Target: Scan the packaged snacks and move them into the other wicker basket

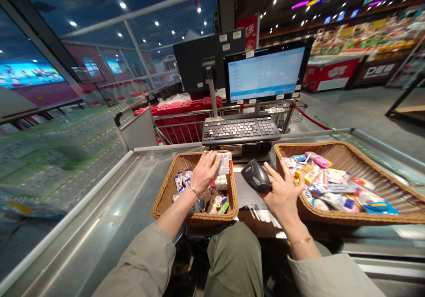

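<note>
Holding a small white and red packet point(225, 163) between thumb and fingers, the left hand point(204, 173) is above the far edge of the left basket point(162, 190), which has many small sweets and packets inside. The right hand point(282, 193) is at the black scanner point(255, 176), between the two baskets. Its fingers are spread wide, and I cannot tell if the palm really grips the handle or only rests on it. The right basket point(332, 145) is full of colourful packets. Both baskets stand on the steel worktop point(109, 226), and behind them are the keyboard point(241, 129) and the screen point(265, 73).

To my judgement, the step in hand is reading the packet with the scanner. For doing it well, the packet should turn so that its printed code faces the scanner window, flat and not covered by the fingertips. The right hand would better close its fingers around the handle, so the scanner is steady and aims straight. The packet and the scanner are near, but the face now looks more to the camera than to the scanner.
</note>
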### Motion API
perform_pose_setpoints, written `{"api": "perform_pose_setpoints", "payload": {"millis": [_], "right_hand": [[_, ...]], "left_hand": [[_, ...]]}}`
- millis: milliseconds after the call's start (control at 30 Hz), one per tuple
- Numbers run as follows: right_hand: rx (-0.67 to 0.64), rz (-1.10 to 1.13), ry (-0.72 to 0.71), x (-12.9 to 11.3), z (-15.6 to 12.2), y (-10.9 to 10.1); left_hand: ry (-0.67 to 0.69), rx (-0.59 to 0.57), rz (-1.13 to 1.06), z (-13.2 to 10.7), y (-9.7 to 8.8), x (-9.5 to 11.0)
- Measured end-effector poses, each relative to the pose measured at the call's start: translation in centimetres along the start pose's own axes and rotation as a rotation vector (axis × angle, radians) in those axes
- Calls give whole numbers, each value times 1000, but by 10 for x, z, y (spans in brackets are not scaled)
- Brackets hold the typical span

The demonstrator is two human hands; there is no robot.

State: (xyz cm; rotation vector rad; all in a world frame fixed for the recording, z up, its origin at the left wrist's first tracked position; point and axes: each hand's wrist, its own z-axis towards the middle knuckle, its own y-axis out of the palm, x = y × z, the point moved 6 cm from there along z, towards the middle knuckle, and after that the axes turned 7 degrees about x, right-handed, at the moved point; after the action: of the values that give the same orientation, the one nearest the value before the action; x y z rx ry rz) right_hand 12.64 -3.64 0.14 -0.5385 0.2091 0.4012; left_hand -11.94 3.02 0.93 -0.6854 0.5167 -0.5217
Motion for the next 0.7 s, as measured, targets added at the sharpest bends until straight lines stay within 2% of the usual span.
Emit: {"api": "perform_pose_setpoints", "payload": {"millis": [400, 700], "right_hand": [[3, 14, 31, 1, 2, -9], [-12, 15, 45, 3, 3, -12]], "left_hand": [[36, 133, 2, 21, -3, 17], [42, 97, -28, 27, 2, 23]]}}
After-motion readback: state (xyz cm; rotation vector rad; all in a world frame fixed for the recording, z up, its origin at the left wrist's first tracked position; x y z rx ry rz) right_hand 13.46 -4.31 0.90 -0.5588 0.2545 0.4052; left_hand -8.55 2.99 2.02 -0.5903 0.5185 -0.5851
